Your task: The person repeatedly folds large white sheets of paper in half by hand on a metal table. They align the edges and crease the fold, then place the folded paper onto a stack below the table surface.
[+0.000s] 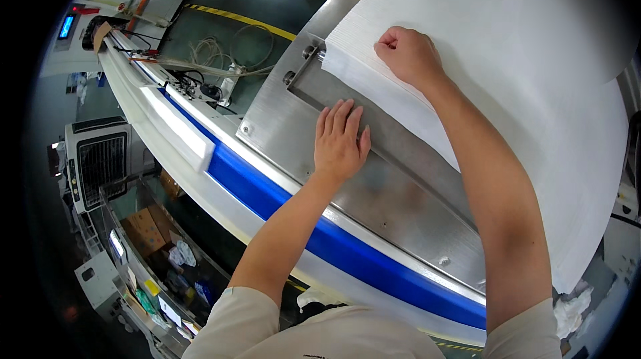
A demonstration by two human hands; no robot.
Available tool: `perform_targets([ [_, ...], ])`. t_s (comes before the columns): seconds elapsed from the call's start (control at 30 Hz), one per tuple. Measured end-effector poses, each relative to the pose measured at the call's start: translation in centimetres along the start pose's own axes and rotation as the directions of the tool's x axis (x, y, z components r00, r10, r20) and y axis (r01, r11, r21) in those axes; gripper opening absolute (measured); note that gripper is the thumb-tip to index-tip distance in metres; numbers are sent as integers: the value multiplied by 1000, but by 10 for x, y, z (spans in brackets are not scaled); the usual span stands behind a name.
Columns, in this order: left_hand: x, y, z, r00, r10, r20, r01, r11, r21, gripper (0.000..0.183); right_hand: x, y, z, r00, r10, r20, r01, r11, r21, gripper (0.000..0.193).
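Industrial Workshop

A long machine with a steel bed (400,215) and blue side panel (244,185), a lit control display (66,26), yellow-and-black floor tape (244,19), an air cooler (102,162) and cardboard boxes (143,229) show a factory workshop.

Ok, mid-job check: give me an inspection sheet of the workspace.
Surface: metal table, with a long sunken strip.
Job's things: white sheet spread over the table's right part.
Clutter: cardboard box and crumpled plastic, lower left.
Hands: left hand open, palm down over the metal; right hand curled at the white sheet, any pinch unclear.
Cables: pale cables beyond the table, upper left.
Surroundings: vented unit at left; striped floor tape.
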State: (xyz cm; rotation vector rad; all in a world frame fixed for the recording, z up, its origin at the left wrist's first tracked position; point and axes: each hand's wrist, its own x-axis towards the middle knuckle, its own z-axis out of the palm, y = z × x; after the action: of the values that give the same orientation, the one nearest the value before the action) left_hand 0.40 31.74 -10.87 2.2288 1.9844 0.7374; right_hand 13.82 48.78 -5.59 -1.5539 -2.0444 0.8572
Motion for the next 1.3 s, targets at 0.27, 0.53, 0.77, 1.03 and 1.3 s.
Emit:
perform_targets([
  [0.27,24,-9,-4,997,-2,-71,-3,998,-68,41,0,2,0,999,23,-50,-27,996,-89,16],
  [0.53,103,-41,-3,959,211,-191,-190,974,120,44,2,7,4,994,4,-105,-18,991,-129,15],
  [0.77,97,-49,1,956,227,-187,-201,968,147,39,1,10,4,993,-17,-121,0,991,-137,14],
  [1.03,104,-46,-7,946,261,-194,-231,959,161,38,-1,10,2,993,-8,-117,-5,993,-114,15],
  [1.3,102,-50,-7,950,264,-168,-230,953,198,34,0,9,4,995,15,-101,-26,993,-112,15],
])
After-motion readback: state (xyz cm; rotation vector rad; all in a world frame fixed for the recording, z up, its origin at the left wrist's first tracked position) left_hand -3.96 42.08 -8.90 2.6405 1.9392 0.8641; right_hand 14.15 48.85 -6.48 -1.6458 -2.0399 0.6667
